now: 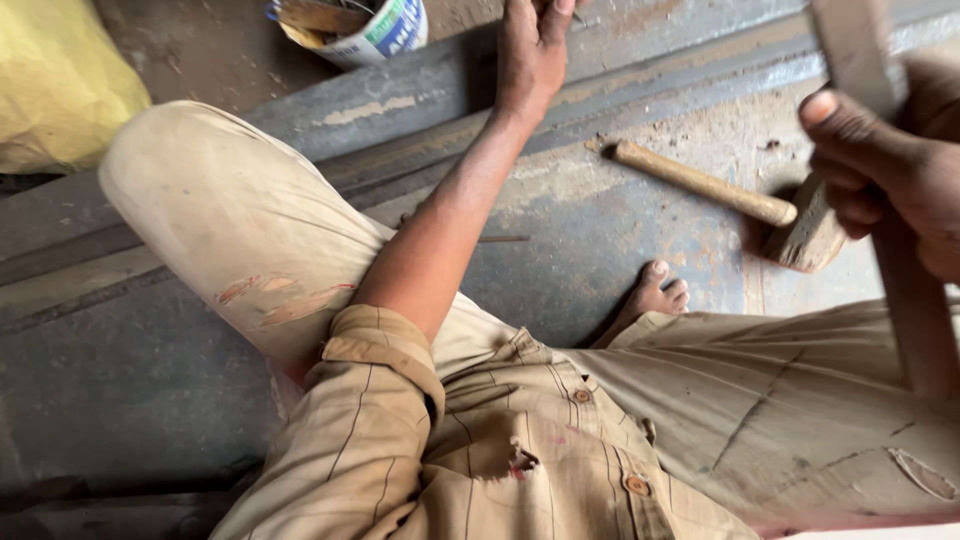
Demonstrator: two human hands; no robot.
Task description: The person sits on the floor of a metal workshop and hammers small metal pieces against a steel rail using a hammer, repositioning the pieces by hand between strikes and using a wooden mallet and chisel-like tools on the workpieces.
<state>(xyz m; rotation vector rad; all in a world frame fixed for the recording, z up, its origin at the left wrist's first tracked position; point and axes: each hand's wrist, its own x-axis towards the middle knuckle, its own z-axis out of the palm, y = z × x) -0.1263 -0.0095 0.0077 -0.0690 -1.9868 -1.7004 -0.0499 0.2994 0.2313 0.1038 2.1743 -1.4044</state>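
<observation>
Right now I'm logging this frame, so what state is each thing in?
left hand: stretched forward, fingers cut off by the frame.
right hand: closed on a flat bar.
mallet: lying on the floor, unheld.
tin: open, holding wooden pieces.
yellow sack: full.

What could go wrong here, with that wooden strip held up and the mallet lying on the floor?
1. The right hand grips the wooden strip close above the bare foot; if it slips, it might strike the toes.
2. The mallet lies loose near that foot and could be knocked against it.
3. The left hand reaches far out beside the paint can and may tip it over.
</observation>
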